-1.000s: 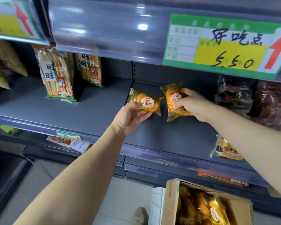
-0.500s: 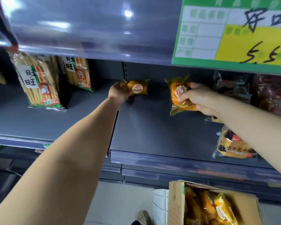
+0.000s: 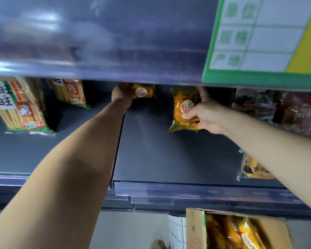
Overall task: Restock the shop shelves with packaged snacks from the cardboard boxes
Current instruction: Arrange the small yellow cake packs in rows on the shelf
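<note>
- Nearest, low in view, the box [image 3: 194, 229] stands open on the floor below the shelving. Yellow-orange packets [image 3: 248, 234] are packed inside it, so by this showing much of the stock is yet to go up.
- Above it runs the shelf [image 3: 169, 159], a dark deck that is mostly bare across its middle and front. The restock looks to be at an early stage here: only the two packets in the hands are arriving on this stretch.
- At the right of the deck, partly hidden by the right forearm, lies a bun pack [image 3: 253, 169] with dark lettering. It is a different product.
- Both arms reach up and forward over the shelf lip, the left one long and nearly straight, the right one coming in from the right edge.
- The right hand [image 3: 207, 116] is closed around the right packet [image 3: 184, 110], thumb on its front face and fingers behind. The packet stands roughly upright, its lower edge at or just above the deck, midway back.
- The left hand [image 3: 121, 95] reaches deeper, near the back wall. It grips the left packet [image 3: 144, 91] by its left end, the packet lying sideways. Blur and the overhanging shelf edge hide whether it touches the deck.
- Farthest left, two rice-cracker bags [image 3: 20, 108] lean upright, well apart from both packets.
- On the far right sit dark wrapped goods [image 3: 285, 108], too blurred to name.
</note>
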A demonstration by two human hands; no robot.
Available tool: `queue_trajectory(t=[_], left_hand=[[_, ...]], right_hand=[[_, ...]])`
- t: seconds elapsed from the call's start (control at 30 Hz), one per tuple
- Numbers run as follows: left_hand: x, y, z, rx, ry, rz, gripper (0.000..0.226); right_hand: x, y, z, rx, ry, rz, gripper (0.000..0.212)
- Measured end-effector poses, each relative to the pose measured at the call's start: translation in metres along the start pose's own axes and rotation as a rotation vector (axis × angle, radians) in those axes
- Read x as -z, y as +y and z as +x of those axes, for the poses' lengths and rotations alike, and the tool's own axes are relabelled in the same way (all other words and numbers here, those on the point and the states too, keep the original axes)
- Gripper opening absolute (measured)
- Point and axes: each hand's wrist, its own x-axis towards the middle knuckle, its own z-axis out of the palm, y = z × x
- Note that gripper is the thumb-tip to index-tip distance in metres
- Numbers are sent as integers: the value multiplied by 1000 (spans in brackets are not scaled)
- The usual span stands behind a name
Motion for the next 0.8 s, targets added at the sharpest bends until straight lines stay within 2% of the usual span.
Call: queue_trajectory(t=[0.03,0.1,0.17,0.27,0.33,0.4,0.53,0.6,0.63,0.7,0.8], left_hand=[[-1,-1,5,61,46,21,41],[1,-4,8,120,131,4,54],[5,-4,-2,147,115,-37,67],[13,-7,-18,175,217,33,58],[19,-7,-27,136,206,87,43],[24,-5,-46,64,86,44,28],[31,13,-102,115,-240,-413,9],[33,22,-117,120,-433,-448,9],[34,24,-119,109,-476,-434,9],[34,25,-119,93,-480,-432,21],[33,20,-107,67,-371,-392,38]], right_hand=[[-2,1,1,19,4,18,92],[-9,2,2,36,20,84,105],[-16,4,4,39,19,117,111],[-25,5,5,39,4,82,112],[-31,5,6,44,10,104,107],[-37,5,6,52,30,139,99],[-47,5,7,40,54,228,76],[-52,5,8,46,73,258,64],[-54,5,9,52,82,275,57],[-56,5,14,42,79,335,45],[-56,5,16,-21,17,362,34]])
